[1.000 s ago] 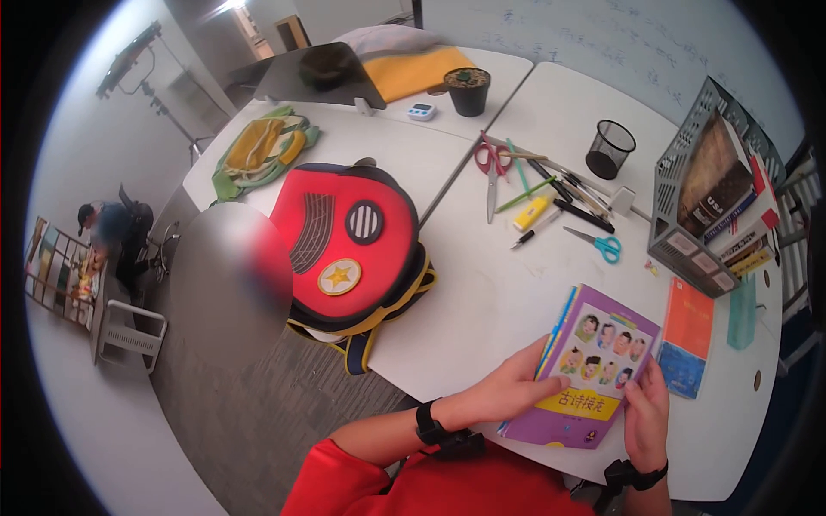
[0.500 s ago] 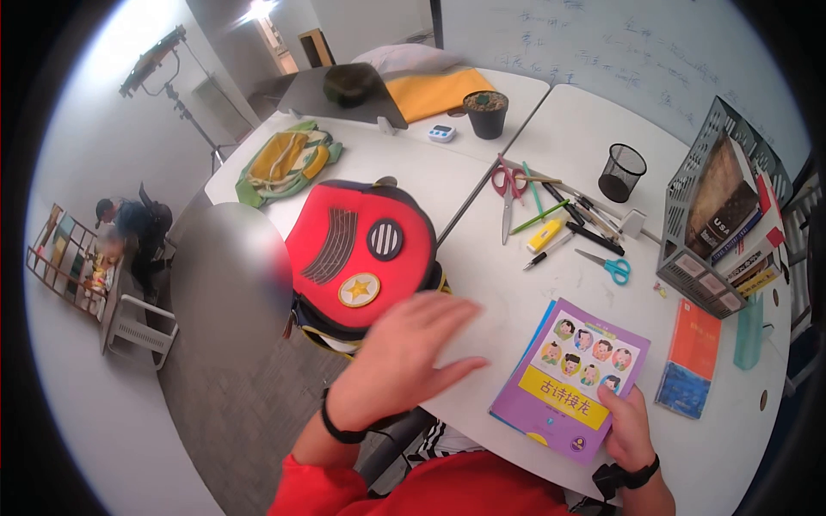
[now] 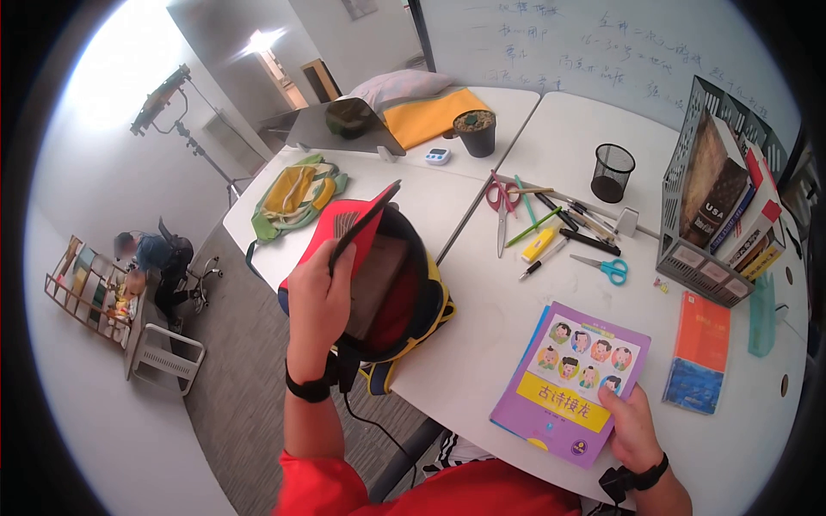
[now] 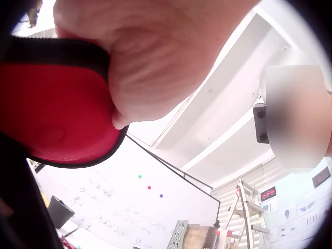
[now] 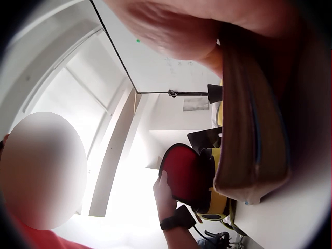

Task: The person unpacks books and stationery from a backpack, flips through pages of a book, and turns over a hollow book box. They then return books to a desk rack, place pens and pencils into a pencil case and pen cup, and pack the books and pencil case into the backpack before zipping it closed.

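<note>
My left hand (image 3: 318, 297) pinches the edge of the red flap (image 3: 348, 222) of a backpack (image 3: 440, 297), folded up from the bag. The bag's dark inside shows, with a grey-brown panel in it. In the left wrist view, the flap's red underside (image 4: 62, 104) with its black rim lies against the thumb. My right hand (image 3: 635, 430) holds a stack of books at its lower right edge, thumb on the purple cover (image 3: 538, 426). The right wrist view shows the page edges (image 5: 241, 135) of two thick books pressed together.
Pens, a yellow highlighter (image 3: 539, 244), red scissors (image 3: 502, 202) and blue scissors (image 3: 613, 271) lie mid-table. A mesh pen cup (image 3: 613, 187), grey book rack (image 3: 705, 273) and orange-blue book (image 3: 701, 340) stand or lie right. Behind are a green-yellow bag (image 3: 280, 206) and potted plant (image 3: 476, 142).
My left hand let go of the books, swung left to the backpack and raised its red flap, which was closed before. The right hand keeps hold of the books.
</note>
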### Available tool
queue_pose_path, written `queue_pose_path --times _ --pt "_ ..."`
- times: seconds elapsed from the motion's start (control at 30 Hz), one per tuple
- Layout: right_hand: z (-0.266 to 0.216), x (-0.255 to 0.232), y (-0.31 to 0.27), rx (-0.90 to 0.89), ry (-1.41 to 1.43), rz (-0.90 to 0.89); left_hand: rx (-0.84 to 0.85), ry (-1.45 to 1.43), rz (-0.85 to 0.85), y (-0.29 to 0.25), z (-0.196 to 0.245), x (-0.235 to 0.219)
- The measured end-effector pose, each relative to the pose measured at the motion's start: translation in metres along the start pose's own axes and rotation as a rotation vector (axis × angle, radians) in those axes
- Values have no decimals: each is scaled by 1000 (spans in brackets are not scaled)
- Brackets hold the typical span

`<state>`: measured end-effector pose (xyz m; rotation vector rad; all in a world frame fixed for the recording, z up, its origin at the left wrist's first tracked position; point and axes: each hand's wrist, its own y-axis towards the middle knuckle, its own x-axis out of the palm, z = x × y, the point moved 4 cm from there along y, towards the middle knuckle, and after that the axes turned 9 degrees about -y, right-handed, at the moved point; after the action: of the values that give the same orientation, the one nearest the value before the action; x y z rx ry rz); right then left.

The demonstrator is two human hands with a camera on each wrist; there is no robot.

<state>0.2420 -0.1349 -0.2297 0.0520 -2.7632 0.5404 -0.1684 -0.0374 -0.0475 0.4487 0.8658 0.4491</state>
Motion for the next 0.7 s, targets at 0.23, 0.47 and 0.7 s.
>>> queue_pose_path --times 0.23,0.47,0.7 --pt "-31 19 -4 81 56 -92 -123 -422 -270 -9 25 5" --pt "-87 77 8 80 -1 -288 -157 -650 -102 -9 31 -14" --pt "-97 139 64 149 -98 -425 -119 -565 -33 -20 40 -20"
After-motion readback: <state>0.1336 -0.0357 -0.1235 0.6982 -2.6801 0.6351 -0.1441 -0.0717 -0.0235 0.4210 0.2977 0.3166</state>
